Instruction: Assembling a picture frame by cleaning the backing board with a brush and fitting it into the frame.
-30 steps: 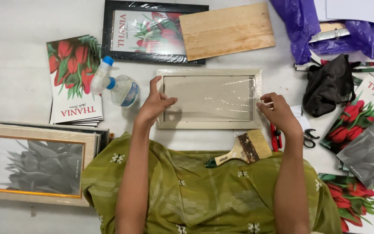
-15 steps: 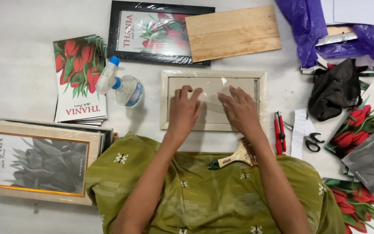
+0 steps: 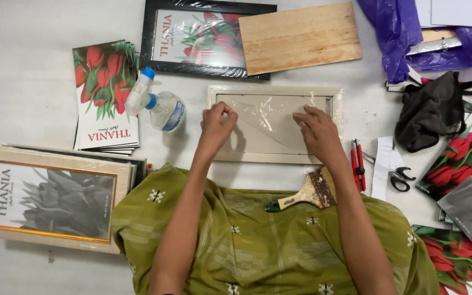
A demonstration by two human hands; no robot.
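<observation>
1. Far left, a stack of framed grey-flower prints (image 3: 50,199) lies on the floor. Beyond it are tulip prints (image 3: 105,95) and a spray bottle (image 3: 157,104), all well apart from my work.
2. My left hand (image 3: 217,125) is closed into a loose fist, seemingly pinching the clear film (image 3: 269,112) at the left of the pale wooden frame (image 3: 274,157). I judge that a hard tug could tear the film or lift the frame.
3. The frame lies flat at centre, just ahead of my lap. It is rectangular with a grey backing, and the film over it is wrinkled and glossy.
4. My right hand (image 3: 318,131) presses flat, fingers together, on the frame's right part. If it slips, the frame may slide.
5. A paintbrush (image 3: 301,196) rests on my lap. A red cutter (image 3: 357,164) and scissors (image 3: 400,177) lie to the right, close enough to snag loose film.
</observation>
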